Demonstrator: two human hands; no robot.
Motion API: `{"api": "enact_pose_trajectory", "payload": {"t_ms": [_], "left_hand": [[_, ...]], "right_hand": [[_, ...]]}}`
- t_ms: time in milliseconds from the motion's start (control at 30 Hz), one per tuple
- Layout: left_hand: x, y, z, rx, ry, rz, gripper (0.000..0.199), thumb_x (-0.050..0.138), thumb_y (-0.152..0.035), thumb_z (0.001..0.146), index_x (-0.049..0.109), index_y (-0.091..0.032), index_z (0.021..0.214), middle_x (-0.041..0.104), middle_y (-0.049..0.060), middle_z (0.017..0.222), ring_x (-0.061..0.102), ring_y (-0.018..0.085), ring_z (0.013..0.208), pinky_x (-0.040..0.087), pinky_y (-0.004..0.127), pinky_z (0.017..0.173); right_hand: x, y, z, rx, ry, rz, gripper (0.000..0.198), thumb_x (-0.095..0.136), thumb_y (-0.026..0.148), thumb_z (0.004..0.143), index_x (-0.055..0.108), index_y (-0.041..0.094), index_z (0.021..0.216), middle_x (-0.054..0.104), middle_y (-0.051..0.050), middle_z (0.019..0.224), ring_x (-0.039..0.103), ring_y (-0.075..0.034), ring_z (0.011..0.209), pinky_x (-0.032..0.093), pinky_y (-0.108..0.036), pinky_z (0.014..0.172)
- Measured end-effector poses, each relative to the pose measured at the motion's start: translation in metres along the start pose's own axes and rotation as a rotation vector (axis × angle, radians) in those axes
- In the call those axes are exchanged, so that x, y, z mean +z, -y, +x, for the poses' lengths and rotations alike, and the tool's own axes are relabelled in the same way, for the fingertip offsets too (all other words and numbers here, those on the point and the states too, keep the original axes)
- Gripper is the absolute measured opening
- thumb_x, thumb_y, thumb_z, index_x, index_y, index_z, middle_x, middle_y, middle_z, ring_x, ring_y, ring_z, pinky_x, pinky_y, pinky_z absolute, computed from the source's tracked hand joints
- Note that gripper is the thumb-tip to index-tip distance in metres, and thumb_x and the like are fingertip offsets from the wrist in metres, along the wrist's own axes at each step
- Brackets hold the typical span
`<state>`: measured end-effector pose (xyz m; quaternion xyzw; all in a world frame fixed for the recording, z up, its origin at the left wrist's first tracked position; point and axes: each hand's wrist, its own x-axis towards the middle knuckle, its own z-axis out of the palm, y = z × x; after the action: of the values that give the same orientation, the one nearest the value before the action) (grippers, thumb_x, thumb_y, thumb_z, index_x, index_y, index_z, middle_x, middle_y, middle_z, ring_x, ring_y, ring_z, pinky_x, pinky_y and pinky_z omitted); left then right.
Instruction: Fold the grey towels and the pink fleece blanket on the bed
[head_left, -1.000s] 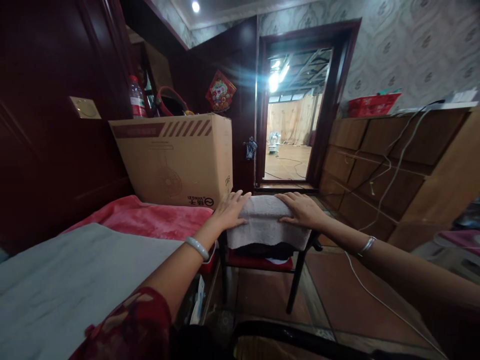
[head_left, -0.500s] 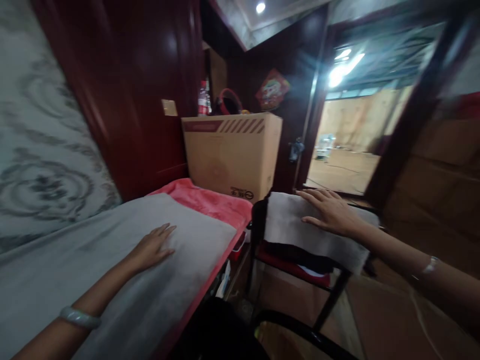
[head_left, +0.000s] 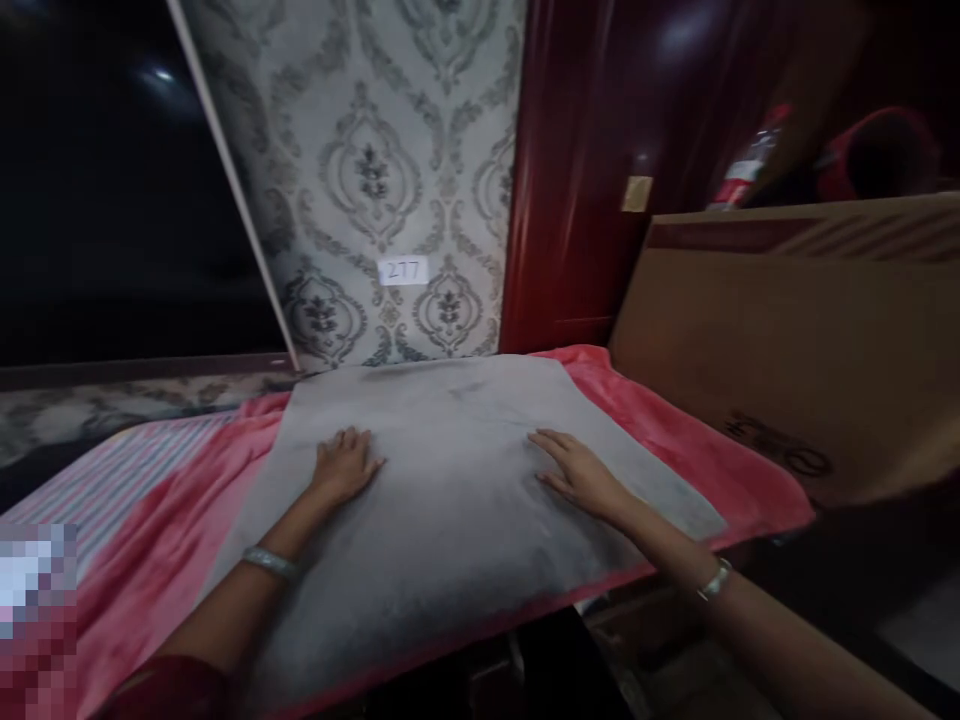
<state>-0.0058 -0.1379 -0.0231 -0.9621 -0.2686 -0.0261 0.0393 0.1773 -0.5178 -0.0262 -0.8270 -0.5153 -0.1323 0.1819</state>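
Note:
A light grey cloth (head_left: 442, 520) lies spread over a pink blanket (head_left: 675, 440) on the table. On its left part rests my left hand (head_left: 346, 466), palm down with fingers spread, a jade-coloured bangle on the wrist. Toward the cloth's right side is my right hand (head_left: 581, 475), fingers stretched out and holding nothing; whether it touches the cloth or hovers just above it I cannot tell. Faint creases show in the cloth near its back edge.
A large cardboard box (head_left: 787, 350) stands at the right, with a bottle (head_left: 742, 170) on or behind its top. Striped fabric (head_left: 127, 470) lies to the left. Behind are a dark screen (head_left: 127, 190) and patterned wallpaper with a paper label (head_left: 403, 270) reading 277.
The view has swung left, from the chair and doorway to the table. My right hand has left the grey cloth on the chair back and come over the table cloth; my left stays there.

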Motion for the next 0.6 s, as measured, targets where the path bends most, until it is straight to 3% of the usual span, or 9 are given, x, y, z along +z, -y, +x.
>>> {"api": "enact_pose_trajectory", "payload": {"t_ms": [100,200,367,600], "left_hand": [[0.020,0.015,-0.012,-0.053,-0.005,-0.013,0.066,0.035,-0.051,0.098,0.038,-0.018,0.155,0.030,0.019,0.163,0.025,0.037,0.151,0.025,0.061,0.116],[0.032,0.016,-0.018,-0.076,-0.039,-0.029,0.064,0.032,-0.052,0.100,0.039,-0.021,0.155,0.031,0.018,0.163,0.024,0.036,0.151,0.024,0.061,0.117],[0.039,0.014,-0.020,-0.079,-0.039,-0.077,0.066,0.036,-0.055,0.098,0.039,-0.022,0.155,0.030,0.017,0.163,0.025,0.035,0.151,0.023,0.061,0.118],[0.042,0.026,-0.010,-0.229,-0.021,-0.097,0.076,0.035,-0.061,0.097,0.037,-0.013,0.155,0.026,0.023,0.163,0.022,0.036,0.152,0.019,0.056,0.120]], "right_hand": [[0.045,0.006,0.060,0.014,0.062,0.029,0.062,0.052,0.037,0.094,0.043,0.018,0.152,0.046,-0.018,0.151,0.045,-0.029,0.138,0.038,-0.049,0.115],[0.086,0.008,0.090,0.071,0.117,-0.041,0.061,0.047,0.041,0.097,0.040,0.020,0.154,0.038,-0.017,0.158,0.037,-0.031,0.145,0.035,-0.051,0.115],[0.133,-0.007,0.083,0.088,0.131,-0.179,0.057,0.030,0.049,0.102,0.042,0.025,0.153,0.038,-0.012,0.159,0.035,-0.033,0.146,0.033,-0.061,0.113],[0.148,-0.015,0.077,0.055,0.050,-0.173,0.061,0.026,0.054,0.101,0.045,0.025,0.151,0.044,-0.012,0.156,0.040,-0.033,0.143,0.036,-0.062,0.111]]}}
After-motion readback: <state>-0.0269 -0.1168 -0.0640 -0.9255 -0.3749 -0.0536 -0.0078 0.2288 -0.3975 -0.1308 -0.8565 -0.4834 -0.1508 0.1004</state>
